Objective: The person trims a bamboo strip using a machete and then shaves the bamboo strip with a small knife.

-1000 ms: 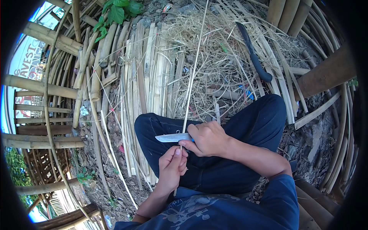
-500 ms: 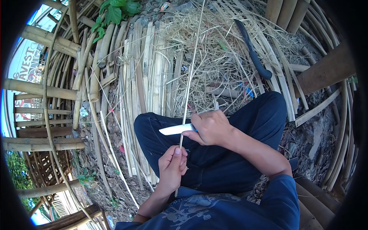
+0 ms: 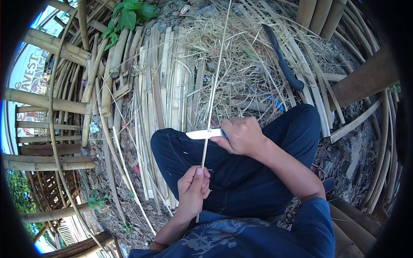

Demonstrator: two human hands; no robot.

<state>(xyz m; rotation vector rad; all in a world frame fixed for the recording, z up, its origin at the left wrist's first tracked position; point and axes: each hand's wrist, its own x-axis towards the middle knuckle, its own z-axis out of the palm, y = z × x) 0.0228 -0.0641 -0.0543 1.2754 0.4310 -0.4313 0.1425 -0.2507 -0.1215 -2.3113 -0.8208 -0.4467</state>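
My right hand [image 3: 244, 136] is closed around the handle of a knife [image 3: 202, 134], whose bright blade points left and lies across a long thin bamboo strip [image 3: 213, 88]. A bit of the handle shows blue. My left hand [image 3: 193, 188] pinches the strip lower down, between thumb and fingers, over my crossed legs. From there the strip runs up and away past the top of the view, and its lower end sticks out by my left wrist. Blade and strip appear to touch just above my lap.
Curly bamboo shavings [image 3: 241, 60] cover the ground ahead. A dark machete [image 3: 282, 62] lies on them at the right. Split bamboo slats [image 3: 172, 81] lie in rows at the left. A thick bamboo pole [image 3: 365, 79] slants in from the right, and a bamboo fence [image 3: 47, 101] stands at the left.
My right hand and the knife have moved slightly away from my left hand, up along the strip, and a little to the right. My left hand stays nearly in place.
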